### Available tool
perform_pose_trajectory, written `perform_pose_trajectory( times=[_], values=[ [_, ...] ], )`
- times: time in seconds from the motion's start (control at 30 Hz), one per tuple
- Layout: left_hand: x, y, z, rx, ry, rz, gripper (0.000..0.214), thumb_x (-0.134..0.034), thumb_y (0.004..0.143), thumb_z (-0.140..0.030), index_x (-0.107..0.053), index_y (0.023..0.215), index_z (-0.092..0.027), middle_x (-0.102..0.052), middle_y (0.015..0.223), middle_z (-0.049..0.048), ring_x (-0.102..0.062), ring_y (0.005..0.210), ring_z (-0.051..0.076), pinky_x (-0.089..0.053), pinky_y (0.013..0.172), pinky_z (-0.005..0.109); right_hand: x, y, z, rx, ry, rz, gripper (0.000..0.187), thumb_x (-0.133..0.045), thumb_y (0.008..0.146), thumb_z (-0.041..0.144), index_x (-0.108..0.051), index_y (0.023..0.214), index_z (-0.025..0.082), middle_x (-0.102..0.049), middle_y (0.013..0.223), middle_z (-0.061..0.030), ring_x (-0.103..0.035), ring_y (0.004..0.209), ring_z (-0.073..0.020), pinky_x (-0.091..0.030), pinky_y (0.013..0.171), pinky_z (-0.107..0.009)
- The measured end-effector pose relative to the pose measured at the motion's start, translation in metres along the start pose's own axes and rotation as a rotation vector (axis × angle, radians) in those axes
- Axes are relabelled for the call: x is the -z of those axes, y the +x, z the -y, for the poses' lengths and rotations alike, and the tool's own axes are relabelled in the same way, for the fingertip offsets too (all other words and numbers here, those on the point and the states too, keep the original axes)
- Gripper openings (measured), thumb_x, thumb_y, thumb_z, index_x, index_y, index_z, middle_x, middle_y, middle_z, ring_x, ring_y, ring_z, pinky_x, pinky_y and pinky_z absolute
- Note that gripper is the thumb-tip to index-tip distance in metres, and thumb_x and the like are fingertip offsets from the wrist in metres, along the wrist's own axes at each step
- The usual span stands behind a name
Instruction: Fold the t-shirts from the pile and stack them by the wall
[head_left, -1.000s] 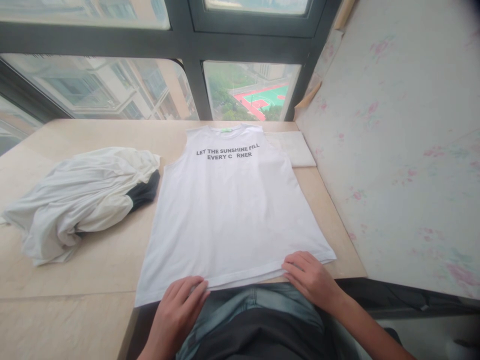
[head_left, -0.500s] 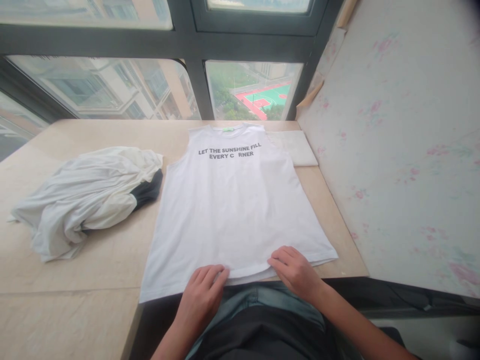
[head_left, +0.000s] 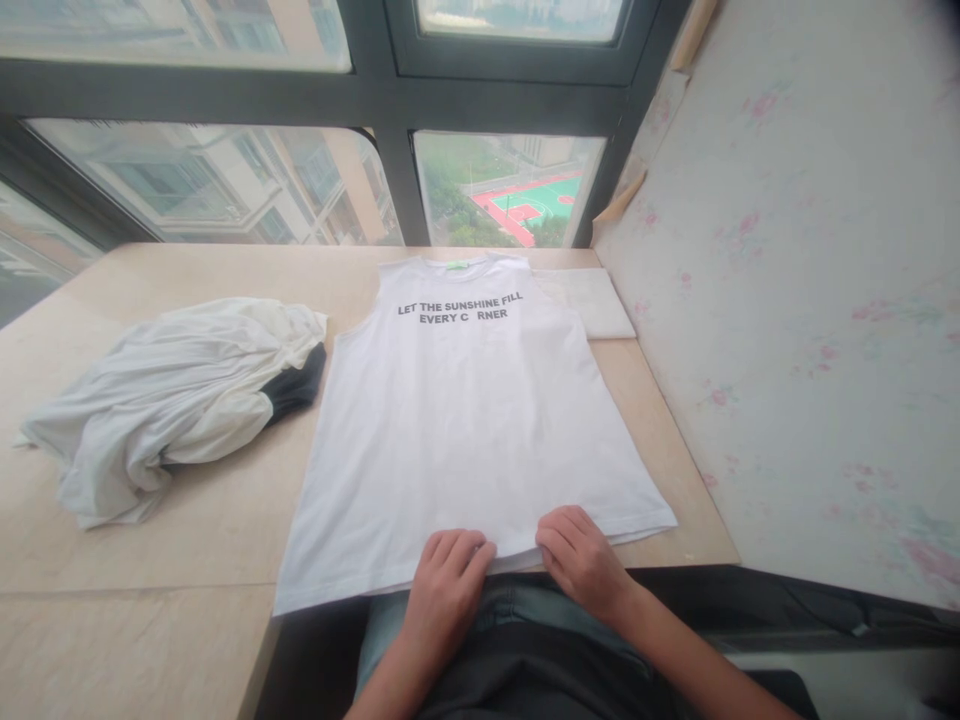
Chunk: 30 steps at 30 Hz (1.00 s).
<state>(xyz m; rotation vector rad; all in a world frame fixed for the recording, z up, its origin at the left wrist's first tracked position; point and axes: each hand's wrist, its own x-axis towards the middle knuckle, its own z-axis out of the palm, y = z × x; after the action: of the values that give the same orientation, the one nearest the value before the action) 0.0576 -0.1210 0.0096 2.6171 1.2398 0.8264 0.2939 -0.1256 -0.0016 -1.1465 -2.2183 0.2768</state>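
A white sleeveless shirt (head_left: 465,420) with dark lettering across its chest lies spread flat, its neck toward the window and its hem at the near edge. My left hand (head_left: 450,575) is closed on the hem near its middle, fingers on top of the cloth. A short way to the right, my right hand (head_left: 581,555) pinches the same hem, fingertips curled over it. Both thumbs are mostly hidden. Between the hands a short stretch of hem shows, and the cloth reaches slightly past the table's edge.
A crumpled heap of white and grey clothing (head_left: 172,400) with a dark part lies on the left of the wooden table (head_left: 150,560). A folded white cloth (head_left: 600,305) sits under the shirt's right shoulder. Window frames (head_left: 495,100) rise behind; a flowered wall (head_left: 810,300) stands right.
My left hand has slid right along the hem, closer to my right hand. My right hand has stayed near its spot, its fingers curled in more. The view has tilted slightly.
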Motion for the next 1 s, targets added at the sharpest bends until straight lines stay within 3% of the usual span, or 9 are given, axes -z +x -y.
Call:
perform_pose_trajectory(
  times=[0.13,0.23,0.43,0.57,0.7,0.8,0.87,1.0],
  values=[
    [-0.003,-0.005,0.002,-0.046,-0.034,-0.083,0.023,-0.051,0.088,-0.001,-0.062,0.099,-0.018,-0.067,0.093,0.0060,-0.056,0.085,0.018,-0.044,0.081,0.035,0.002,-0.002,-0.001,0.095,0.008,-0.059,0.017,-0.050,0.087,0.002,-0.056,0.089,0.018,-0.059,0.086,-0.0062,-0.047,0.082,-0.0198,-0.044,0.075,-0.035],
    [-0.002,-0.004,0.005,-0.066,-0.062,-0.082,0.024,-0.049,0.088,0.000,-0.062,0.097,-0.018,-0.066,0.093,0.0059,-0.054,0.085,0.018,-0.043,0.081,0.035,0.003,-0.002,-0.002,0.087,0.004,0.003,0.016,-0.050,0.085,0.003,-0.057,0.086,0.018,-0.058,0.086,-0.0067,-0.047,0.082,-0.0204,-0.043,0.075,-0.035],
    [0.018,0.004,0.007,-0.091,-0.119,0.177,0.023,-0.047,0.088,-0.006,-0.061,0.103,-0.017,-0.063,0.099,0.0081,-0.053,0.089,0.021,-0.042,0.082,0.038,0.015,0.004,0.003,-0.006,0.062,0.211,0.013,-0.052,0.078,0.009,-0.059,0.083,0.019,-0.060,0.090,-0.0075,-0.051,0.086,-0.0225,-0.044,0.076,-0.038],
    [0.027,0.012,-0.004,-0.044,-0.097,0.274,0.010,-0.051,0.091,-0.015,-0.060,0.095,-0.019,-0.062,0.095,0.0064,-0.054,0.087,0.021,-0.043,0.080,0.039,0.035,0.016,-0.010,-0.113,0.239,0.244,0.012,-0.052,0.087,0.014,-0.062,0.088,0.021,-0.065,0.089,-0.0047,-0.058,0.086,-0.0193,-0.047,0.077,-0.034],
    [0.004,0.048,-0.037,0.030,-0.111,0.357,0.013,-0.049,0.090,-0.015,-0.058,0.097,-0.020,-0.062,0.097,0.0055,-0.055,0.086,0.022,-0.046,0.075,0.037,0.063,0.047,-0.070,-0.474,0.254,0.094,0.018,-0.051,0.094,0.028,-0.068,0.096,0.021,-0.072,0.094,-0.0049,-0.065,0.082,-0.0169,-0.051,0.076,-0.029],
    [-0.027,0.097,-0.075,-0.047,-0.109,0.459,0.019,-0.050,0.089,-0.021,-0.057,0.107,-0.020,-0.062,0.095,0.0066,-0.057,0.084,0.024,-0.048,0.071,0.038,0.090,0.088,-0.134,-0.709,0.085,0.030,0.023,-0.054,0.092,0.032,-0.071,0.100,0.019,-0.074,0.097,-0.0055,-0.067,0.085,-0.0183,-0.051,0.078,-0.029],
    [-0.048,0.133,-0.101,-0.101,-0.098,0.518,0.024,-0.052,0.091,-0.031,-0.056,0.111,-0.018,-0.062,0.092,0.0080,-0.060,0.082,0.026,-0.048,0.067,0.038,0.105,0.122,-0.174,-0.801,-0.056,0.073,0.024,-0.053,0.091,0.029,-0.071,0.103,0.019,-0.075,0.103,-0.0061,-0.067,0.093,-0.0184,-0.049,0.084,-0.027],
    [-0.083,0.191,-0.139,-0.028,-0.128,0.673,0.035,-0.051,0.094,-0.043,-0.059,0.110,-0.014,-0.066,0.091,0.0122,-0.064,0.082,0.028,-0.046,0.063,0.037,0.115,0.187,-0.238,-0.864,-0.205,0.180,0.028,-0.055,0.088,0.026,-0.071,0.110,0.017,-0.072,0.114,-0.0087,-0.064,0.105,-0.0201,-0.045,0.087,-0.025]
  ],
)
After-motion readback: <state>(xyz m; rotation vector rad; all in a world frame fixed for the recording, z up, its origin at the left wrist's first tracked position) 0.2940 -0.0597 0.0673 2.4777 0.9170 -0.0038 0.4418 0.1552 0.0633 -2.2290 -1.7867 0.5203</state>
